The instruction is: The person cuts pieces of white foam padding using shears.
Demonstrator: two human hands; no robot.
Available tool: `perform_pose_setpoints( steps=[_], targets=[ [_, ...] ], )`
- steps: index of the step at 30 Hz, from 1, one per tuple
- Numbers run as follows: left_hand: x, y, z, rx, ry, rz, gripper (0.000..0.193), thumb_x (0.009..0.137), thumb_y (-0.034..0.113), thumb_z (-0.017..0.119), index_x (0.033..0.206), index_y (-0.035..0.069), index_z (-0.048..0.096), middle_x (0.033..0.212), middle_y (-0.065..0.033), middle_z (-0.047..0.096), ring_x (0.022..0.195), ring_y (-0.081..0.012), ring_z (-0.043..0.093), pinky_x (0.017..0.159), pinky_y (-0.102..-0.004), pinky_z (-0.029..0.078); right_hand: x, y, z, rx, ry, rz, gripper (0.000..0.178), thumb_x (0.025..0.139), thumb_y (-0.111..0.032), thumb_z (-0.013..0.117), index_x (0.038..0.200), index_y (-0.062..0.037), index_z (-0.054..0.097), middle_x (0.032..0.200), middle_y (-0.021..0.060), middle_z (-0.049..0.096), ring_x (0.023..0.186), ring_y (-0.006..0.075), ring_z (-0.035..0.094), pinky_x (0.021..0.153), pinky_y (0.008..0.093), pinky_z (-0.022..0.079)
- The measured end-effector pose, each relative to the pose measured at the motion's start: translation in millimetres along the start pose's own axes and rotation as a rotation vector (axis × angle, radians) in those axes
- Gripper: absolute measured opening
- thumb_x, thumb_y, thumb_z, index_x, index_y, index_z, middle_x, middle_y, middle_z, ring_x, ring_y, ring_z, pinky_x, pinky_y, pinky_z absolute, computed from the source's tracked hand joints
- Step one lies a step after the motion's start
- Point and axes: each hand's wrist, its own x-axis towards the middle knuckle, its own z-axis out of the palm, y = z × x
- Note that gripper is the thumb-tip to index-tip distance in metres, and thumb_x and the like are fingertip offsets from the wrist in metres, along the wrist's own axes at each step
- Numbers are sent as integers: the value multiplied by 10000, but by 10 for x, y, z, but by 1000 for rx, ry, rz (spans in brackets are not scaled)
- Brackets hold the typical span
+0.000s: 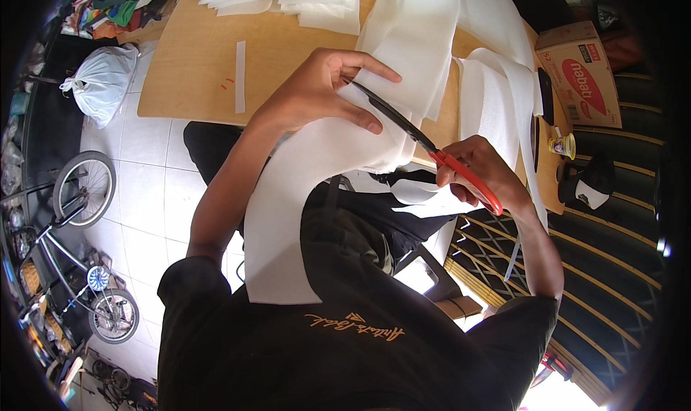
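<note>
A long white sheet (277, 227) of soft, felt-like material runs from the table over my lap and up against my dark shirt. My left hand (320, 91) holds it near the table's front edge, thumb and fingers spread around the part by the blades. My right hand (486, 173) grips a pair of scissors (403, 123) by their red handles. Their dark blades point up and left across the sheet, with the tips close to my left fingers. Whether the blades are apart is hard to make out. A loose white piece (425, 195) hangs below the scissors.
The wooden table (187, 65) carries stacked white sheets (309, 1), a narrow white strip (240, 76) and more white material (489, 87). A cardboard box (579, 76) and a small yellow cup (563, 146) are at the right. A white bag (104, 83) and a bicycle (72, 249) stand on the left.
</note>
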Motion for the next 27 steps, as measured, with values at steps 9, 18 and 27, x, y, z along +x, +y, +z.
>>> perform_pose_setpoints(
  steps=[9, 18, 27],
  targets=[
    [-4, -29, -6, -36, -17, -15, 721, 504, -93, 842, 1177, 15, 608, 1140, -109, 632, 992, -212, 649, 850, -332, 550, 1, 246, 14, -53, 31, -50, 172, 831, -143, 667, 777, 2, 592, 621, 22, 592, 434, 45, 482, 363, 180, 363],
    [-11, 16, 26, -90, -78, -31, 753, 505, -88, 844, 1207, 18, 592, 1201, -97, 603, 1024, -222, 636, 890, -328, 527, -89, 404, 9, 91, -107, -54, 440, 780, -355, 758, 936, 36, 629, 665, 50, 626, 483, 41, 489, 388, 204, 358],
    [-9, -7, 28, -10, -93, -21, 758, 511, -94, 839, 1217, 19, 585, 1138, -107, 632, 996, -208, 641, 893, -334, 524, -18, 214, 97, -29, 4, -68, 233, 805, -209, 687, 771, 3, 598, 528, -14, 494, 393, 44, 431, 360, 194, 337]
  ],
)
